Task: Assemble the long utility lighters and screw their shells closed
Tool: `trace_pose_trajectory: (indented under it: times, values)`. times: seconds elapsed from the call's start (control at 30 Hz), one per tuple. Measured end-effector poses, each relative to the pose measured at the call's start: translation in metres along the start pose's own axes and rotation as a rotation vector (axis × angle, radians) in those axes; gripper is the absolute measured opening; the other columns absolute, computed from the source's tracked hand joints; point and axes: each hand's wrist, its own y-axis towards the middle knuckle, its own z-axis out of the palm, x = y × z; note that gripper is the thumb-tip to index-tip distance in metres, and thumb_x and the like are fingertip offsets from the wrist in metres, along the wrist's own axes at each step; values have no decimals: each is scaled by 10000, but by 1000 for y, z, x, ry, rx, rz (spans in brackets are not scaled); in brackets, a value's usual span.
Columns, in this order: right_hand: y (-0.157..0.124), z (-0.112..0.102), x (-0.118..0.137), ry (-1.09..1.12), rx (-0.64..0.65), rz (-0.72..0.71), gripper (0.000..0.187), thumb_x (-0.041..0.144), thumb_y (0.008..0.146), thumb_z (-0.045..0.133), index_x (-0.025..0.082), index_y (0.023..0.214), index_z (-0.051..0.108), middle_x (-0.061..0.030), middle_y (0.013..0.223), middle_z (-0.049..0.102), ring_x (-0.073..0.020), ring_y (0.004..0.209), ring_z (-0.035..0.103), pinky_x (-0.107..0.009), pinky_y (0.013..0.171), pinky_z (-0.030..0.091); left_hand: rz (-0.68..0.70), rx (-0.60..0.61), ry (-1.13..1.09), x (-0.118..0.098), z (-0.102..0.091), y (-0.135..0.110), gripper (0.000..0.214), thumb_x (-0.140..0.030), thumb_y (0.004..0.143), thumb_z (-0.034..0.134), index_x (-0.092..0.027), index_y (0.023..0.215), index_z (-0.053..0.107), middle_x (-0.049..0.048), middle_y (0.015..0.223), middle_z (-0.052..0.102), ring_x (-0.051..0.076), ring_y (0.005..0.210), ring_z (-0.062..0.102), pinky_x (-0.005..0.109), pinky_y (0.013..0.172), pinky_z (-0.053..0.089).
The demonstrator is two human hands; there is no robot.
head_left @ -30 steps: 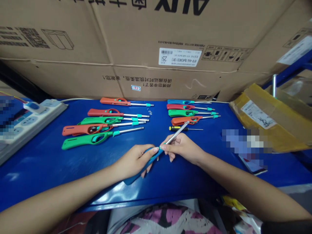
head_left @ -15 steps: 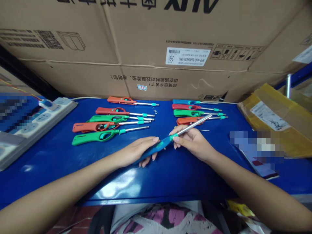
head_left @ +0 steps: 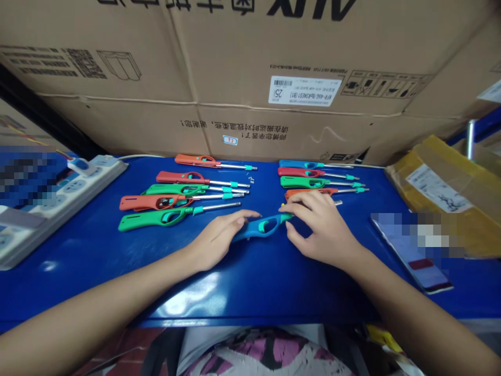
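A blue gas lighter [head_left: 256,228] with a teal trigger lies side-on, low over the blue table. My left hand [head_left: 217,237] is closed around the end of its handle. My right hand [head_left: 319,224] curves over the teal neck, thumb on the near side and fingers on the far side; its metal tube is mostly hidden behind that hand. Left of centre lie several lighters, among them a green lighter [head_left: 154,218] in front and an orange lighter [head_left: 152,202] behind it. Beyond my right hand is another row, with a green lighter [head_left: 301,181] and a red lighter [head_left: 299,172].
A large cardboard box [head_left: 235,117] stands along the back. To the left runs a white power strip [head_left: 74,201] with a plug in it. At right lie a phone [head_left: 425,266] and a yellow taped package [head_left: 426,177].
The blue lighter has gone from slanting upward to lying nearly level, its side turned to view. My right hand has rolled over the neck from above.
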Motion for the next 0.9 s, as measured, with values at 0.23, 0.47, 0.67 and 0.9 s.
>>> trace_pose_trajectory:
  times: [0.23, 0.47, 0.67, 0.9]
  values:
    - [-6, 7, -15, 76, 272, 72, 98, 203, 962, 565, 190, 1011, 649, -90, 1060, 722, -243, 973, 695, -348, 789, 525, -126, -73, -392, 5, 2, 6, 533, -500, 1001, 281, -171, 1273, 601, 22, 824, 606, 140, 567, 564, 261, 495, 478]
    - [-7, 11, -25, 175, 175, 123, 140, 265, 970, 576, 197, 1017, 689, -109, 975, 736, -248, 874, 700, -367, 771, 538, -82, -258, -448, -9, 4, 5, 455, -444, 894, 646, -190, 1257, 544, 36, 1024, 600, 122, 691, 638, 278, 614, 620]
    - [-9, 15, -31, 270, 386, 45, 214, 291, 1018, 504, 186, 998, 689, -108, 988, 743, -247, 910, 696, -368, 801, 535, -73, -148, -242, -2, 12, 1, 420, -462, 909, 673, -204, 1183, 486, -25, 867, 547, 71, 488, 559, 221, 458, 540]
    - [-5, 14, -29, 248, 444, 100, 175, 254, 987, 540, 173, 889, 660, -80, 867, 704, -210, 793, 640, -319, 720, 466, 69, -158, 148, 5, 4, 4, 383, -445, 966, 602, -223, 1259, 496, 60, 1160, 613, 204, 957, 674, 347, 836, 589]
